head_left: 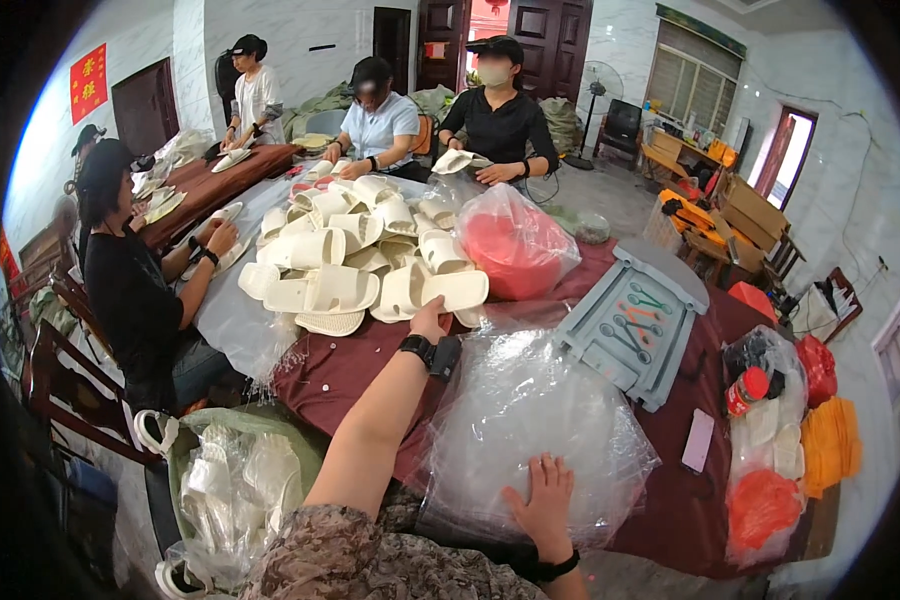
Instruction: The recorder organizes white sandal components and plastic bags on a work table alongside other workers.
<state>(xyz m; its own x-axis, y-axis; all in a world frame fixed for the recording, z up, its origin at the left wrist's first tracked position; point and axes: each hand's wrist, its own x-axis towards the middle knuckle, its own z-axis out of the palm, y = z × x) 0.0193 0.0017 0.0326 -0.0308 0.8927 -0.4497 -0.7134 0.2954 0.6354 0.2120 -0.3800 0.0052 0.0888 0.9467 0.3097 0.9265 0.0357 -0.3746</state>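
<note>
My left hand reaches forward to the near edge of the slipper pile. Its fingers close on the side of a cream slipper with a wide strap. Part of the grip is hidden beneath that slipper. Near the table's front edge, my right hand lies flat with fingers spread on a stack of clear plastic bags. Both wrists wear dark bands, and a small dark device sits on the left one.
A clear bag of red material stands beside the pile. Right of the bags are a grey tray, a pink phone and a red-lidded jar. A green sack of wrapped slippers stands lower left. Several co-workers handle slippers around the tables.
</note>
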